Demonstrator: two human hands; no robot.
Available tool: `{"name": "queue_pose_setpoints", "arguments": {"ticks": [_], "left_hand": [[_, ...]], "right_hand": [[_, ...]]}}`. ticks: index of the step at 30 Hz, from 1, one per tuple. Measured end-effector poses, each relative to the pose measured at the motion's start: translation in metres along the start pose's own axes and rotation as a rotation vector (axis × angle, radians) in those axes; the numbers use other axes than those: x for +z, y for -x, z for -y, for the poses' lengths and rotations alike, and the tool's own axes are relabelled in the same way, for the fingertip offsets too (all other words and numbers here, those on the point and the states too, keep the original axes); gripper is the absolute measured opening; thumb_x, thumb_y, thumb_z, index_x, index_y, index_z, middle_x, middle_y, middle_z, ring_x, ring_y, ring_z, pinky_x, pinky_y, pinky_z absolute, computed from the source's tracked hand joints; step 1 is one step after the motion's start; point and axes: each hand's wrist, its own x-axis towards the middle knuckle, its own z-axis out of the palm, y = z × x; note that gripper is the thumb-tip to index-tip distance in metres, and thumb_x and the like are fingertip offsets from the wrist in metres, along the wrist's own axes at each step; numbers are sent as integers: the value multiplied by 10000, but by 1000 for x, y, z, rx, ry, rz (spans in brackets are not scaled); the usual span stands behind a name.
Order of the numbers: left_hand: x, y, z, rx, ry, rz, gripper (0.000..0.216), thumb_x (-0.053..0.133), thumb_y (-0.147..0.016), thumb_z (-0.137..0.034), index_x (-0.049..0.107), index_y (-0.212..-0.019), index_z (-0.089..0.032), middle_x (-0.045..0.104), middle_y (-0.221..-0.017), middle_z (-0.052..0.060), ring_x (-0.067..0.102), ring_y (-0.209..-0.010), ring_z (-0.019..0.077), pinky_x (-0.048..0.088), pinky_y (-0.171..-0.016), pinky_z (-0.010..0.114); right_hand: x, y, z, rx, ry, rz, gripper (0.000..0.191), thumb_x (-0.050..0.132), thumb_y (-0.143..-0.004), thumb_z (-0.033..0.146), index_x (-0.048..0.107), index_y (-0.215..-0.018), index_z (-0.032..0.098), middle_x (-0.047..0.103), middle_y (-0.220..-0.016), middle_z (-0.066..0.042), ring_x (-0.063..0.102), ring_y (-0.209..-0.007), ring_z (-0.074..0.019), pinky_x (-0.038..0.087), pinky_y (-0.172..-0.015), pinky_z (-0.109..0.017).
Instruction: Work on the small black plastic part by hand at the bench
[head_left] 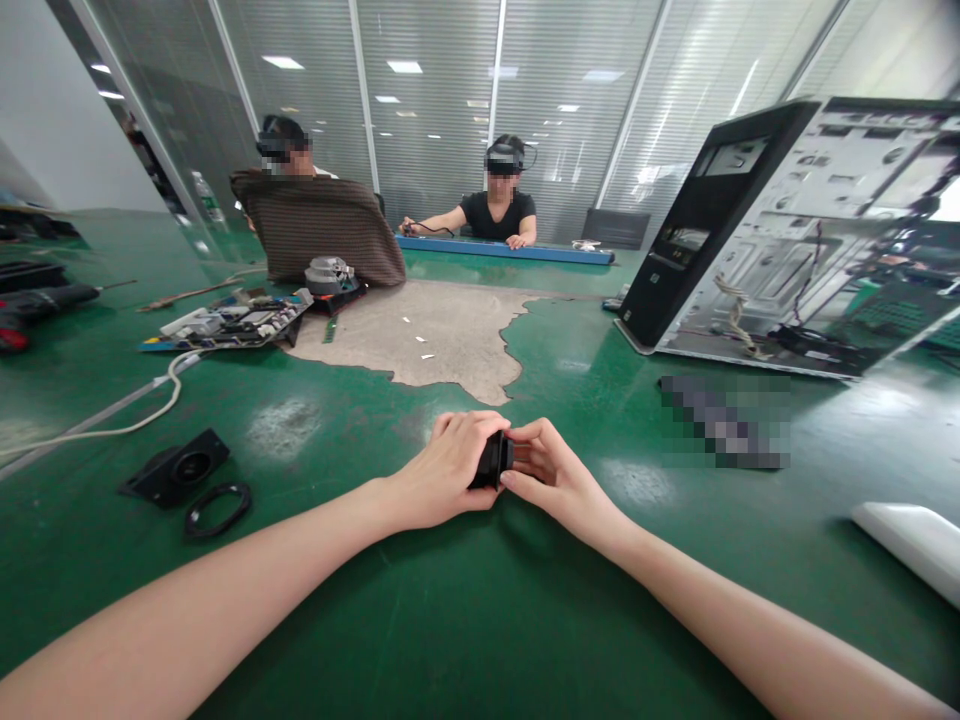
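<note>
Both my hands meet over the green floor just in front of me. My left hand is curled over a small black part, its fingers wrapped round the top and left side. My right hand pinches the same black part from the right with thumb and fingers closed. Most of the part is hidden between the two hands, so its shape is unclear.
A black speaker-like piece and a loose black ring lie at the left. A circuit board and white cable sit farther left. An open computer case stands right. A white object lies near right. Two people sit beyond.
</note>
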Motion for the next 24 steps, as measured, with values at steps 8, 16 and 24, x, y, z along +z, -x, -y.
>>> {"name": "queue_pose_setpoints", "arguments": {"ticks": [8,16,24], "left_hand": [[1,0,0,-4,1,-18,554,556,-721,-232,259,-1187,-196,446,-1177,104,424,-1086,240,296,-906,408],[0,0,0,-6,-1,-4,579,549,-709,-204,236,-1196,-201,431,-1191,107,414,-1097,244,284,-913,414],[1,0,0,-13,-1,-10,561,552,-724,-221,243,-1191,-208,441,-1177,106,424,-1089,246,294,-904,415]], "right_hand": [[0,-2,-2,11,6,-59,217,589,-754,276,457,-920,231,521,-944,-9,558,-890,-146,472,-811,-330],[1,0,-1,-38,51,-9,288,606,-740,234,450,-982,242,528,-983,-13,543,-967,-152,447,-895,-350],[1,-1,-2,-27,41,-69,212,590,-754,258,473,-929,234,528,-959,-11,558,-927,-151,482,-826,-329]]}}
